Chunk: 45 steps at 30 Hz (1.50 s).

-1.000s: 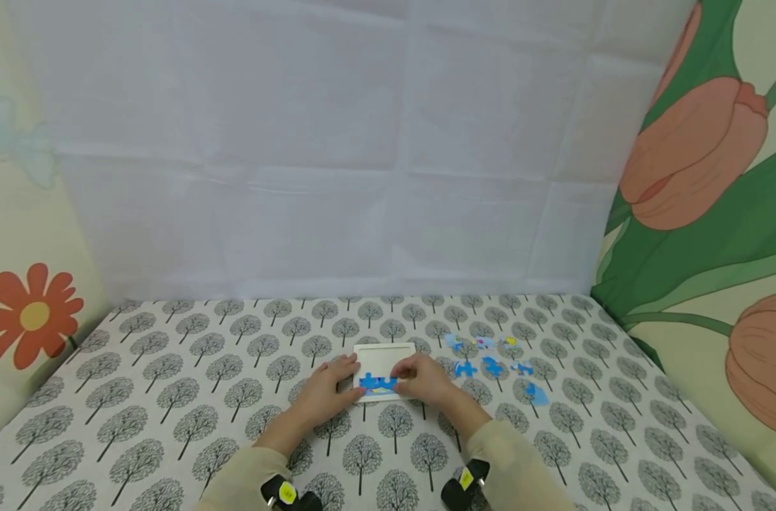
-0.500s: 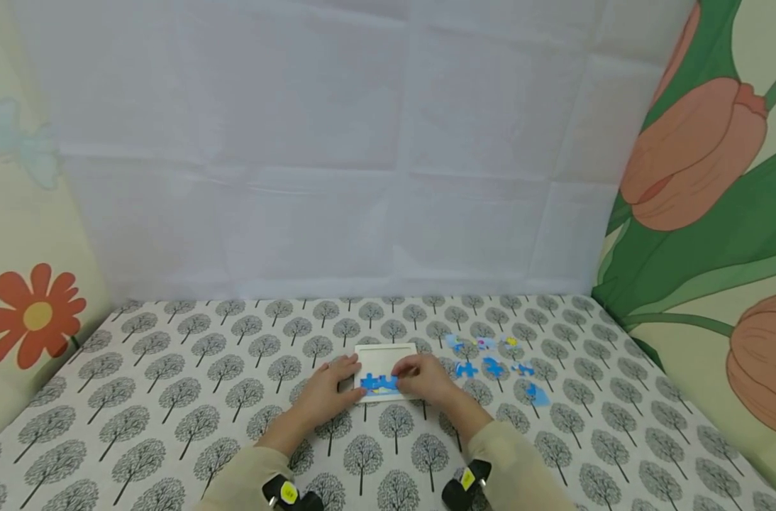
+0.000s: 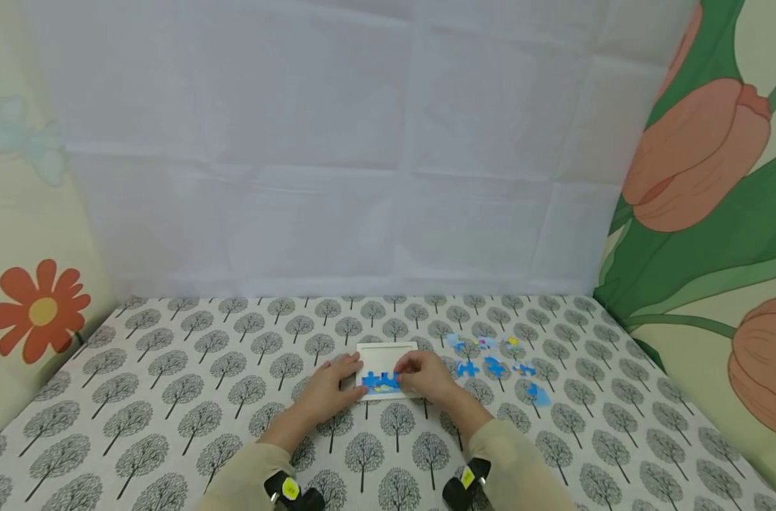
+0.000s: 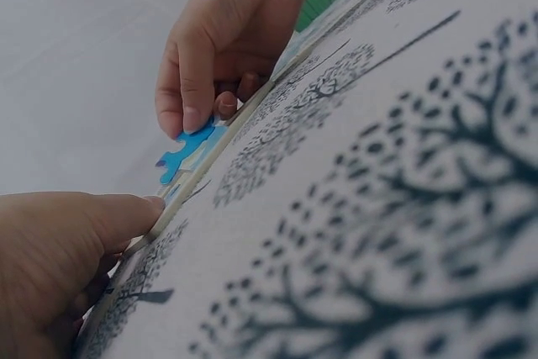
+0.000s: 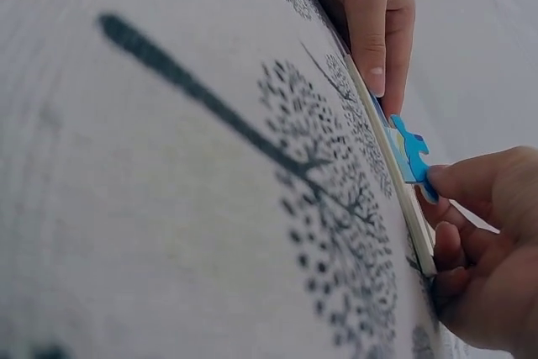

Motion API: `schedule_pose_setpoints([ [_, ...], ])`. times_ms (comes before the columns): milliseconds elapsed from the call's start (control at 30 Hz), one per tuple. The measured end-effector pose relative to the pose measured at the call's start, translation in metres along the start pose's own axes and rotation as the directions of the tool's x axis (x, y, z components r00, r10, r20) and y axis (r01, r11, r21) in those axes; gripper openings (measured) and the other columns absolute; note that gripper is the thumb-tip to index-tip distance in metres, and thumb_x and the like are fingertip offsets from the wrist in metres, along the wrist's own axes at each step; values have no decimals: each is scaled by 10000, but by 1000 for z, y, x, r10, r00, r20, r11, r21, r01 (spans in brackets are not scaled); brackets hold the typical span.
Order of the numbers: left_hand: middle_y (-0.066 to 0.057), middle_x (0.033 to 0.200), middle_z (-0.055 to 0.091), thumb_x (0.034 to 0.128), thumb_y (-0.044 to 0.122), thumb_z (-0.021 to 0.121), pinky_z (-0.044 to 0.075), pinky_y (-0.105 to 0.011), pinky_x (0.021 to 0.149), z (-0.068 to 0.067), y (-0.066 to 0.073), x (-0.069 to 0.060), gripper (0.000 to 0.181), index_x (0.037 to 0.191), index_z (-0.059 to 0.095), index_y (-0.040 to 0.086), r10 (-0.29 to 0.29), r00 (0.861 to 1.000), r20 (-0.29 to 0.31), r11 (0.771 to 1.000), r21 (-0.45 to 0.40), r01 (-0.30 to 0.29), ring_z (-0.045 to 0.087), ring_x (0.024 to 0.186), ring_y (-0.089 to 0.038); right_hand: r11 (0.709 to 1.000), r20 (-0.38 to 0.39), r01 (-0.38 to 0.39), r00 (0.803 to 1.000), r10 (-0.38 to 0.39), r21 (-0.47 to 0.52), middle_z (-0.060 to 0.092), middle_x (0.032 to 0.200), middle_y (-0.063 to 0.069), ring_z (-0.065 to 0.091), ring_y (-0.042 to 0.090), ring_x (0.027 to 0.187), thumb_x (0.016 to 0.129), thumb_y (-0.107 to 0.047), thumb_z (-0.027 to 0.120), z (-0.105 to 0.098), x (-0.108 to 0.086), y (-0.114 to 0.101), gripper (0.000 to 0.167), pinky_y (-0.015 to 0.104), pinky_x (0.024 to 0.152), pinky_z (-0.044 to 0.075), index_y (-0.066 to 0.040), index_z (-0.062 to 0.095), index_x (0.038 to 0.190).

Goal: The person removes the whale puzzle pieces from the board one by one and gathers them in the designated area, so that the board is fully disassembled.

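A small white puzzle frame (image 3: 388,346) lies on the tablecloth, with blue jigsaw pieces (image 3: 370,382) along its near side. My left hand (image 3: 327,387) holds the frame at its left side, thumb at the near left corner; its other fingers are partly hidden in the left wrist view. Over the frame's right part, my right hand (image 3: 426,380) pinches a blue jigsaw piece (image 5: 412,149) between thumb and index finger. That piece is tilted and stands above the rim in both wrist views. The right hand's remaining fingers curl beside the frame's edge.
Several loose jigsaw pieces (image 3: 495,367) lie spread on the cloth to the right of the frame. A tree-print tablecloth (image 3: 235,426) covers the table. A white sheet (image 3: 311,142) hangs behind it, and painted walls (image 3: 694,213) stand at the sides.
My right hand has shifted very slightly with the blue piece at the frame's right part. The left hand keeps its place on the frame. The loose pieces have stayed put.
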<state>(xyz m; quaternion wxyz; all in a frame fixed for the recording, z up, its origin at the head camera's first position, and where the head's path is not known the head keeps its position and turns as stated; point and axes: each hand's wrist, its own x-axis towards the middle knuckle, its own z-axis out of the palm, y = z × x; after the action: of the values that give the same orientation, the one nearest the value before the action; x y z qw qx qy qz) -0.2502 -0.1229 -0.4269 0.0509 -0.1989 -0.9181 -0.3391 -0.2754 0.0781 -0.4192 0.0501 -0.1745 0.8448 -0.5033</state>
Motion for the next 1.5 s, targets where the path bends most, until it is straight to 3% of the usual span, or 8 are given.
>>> schedule_pose_setpoints([
  [433, -145, 1292, 390, 805, 217, 609, 148, -442, 1000, 0, 0, 4, 495, 1202, 477, -48, 19, 1000, 10, 1000, 20, -19, 288, 1209, -306, 992, 61, -52, 997, 45, 115, 549, 693, 31, 496, 138, 611, 786, -8, 597, -17, -4, 0, 49, 260, 524, 418, 5, 596, 833],
  [800, -149, 1293, 388, 804, 214, 611, 151, -446, 998, 1, 0, 4, 497, 1201, 475, -54, 24, 1000, 9, 1000, 13, -24, 288, 1207, -313, 997, 65, -45, 997, 41, 67, 550, 739, 29, 521, 152, 692, 798, -19, 586, -44, -18, -2, 62, 302, 638, 463, 10, 585, 853],
  [1233, -141, 1289, 397, 799, 216, 618, 156, -442, 997, 1, -3, 1, 498, 1197, 481, -50, 6, 1000, -2, 1000, 21, -6, 295, 1205, -307, 997, 47, -35, 998, 32, 64, 565, 761, 44, 523, 168, 702, 793, -13, 589, -66, -32, 7, 79, 343, 640, 462, 34, 596, 856],
  [1500, -138, 1292, 394, 798, 231, 619, 159, -441, 997, 3, -6, 1, 505, 1200, 482, -44, 6, 1000, 0, 999, 32, -6, 298, 1203, -309, 999, 56, -37, 998, 37, -3, 564, 772, 38, 529, 181, 720, 803, -34, 584, -87, -46, 8, 92, 361, 659, 468, 29, 594, 869],
])
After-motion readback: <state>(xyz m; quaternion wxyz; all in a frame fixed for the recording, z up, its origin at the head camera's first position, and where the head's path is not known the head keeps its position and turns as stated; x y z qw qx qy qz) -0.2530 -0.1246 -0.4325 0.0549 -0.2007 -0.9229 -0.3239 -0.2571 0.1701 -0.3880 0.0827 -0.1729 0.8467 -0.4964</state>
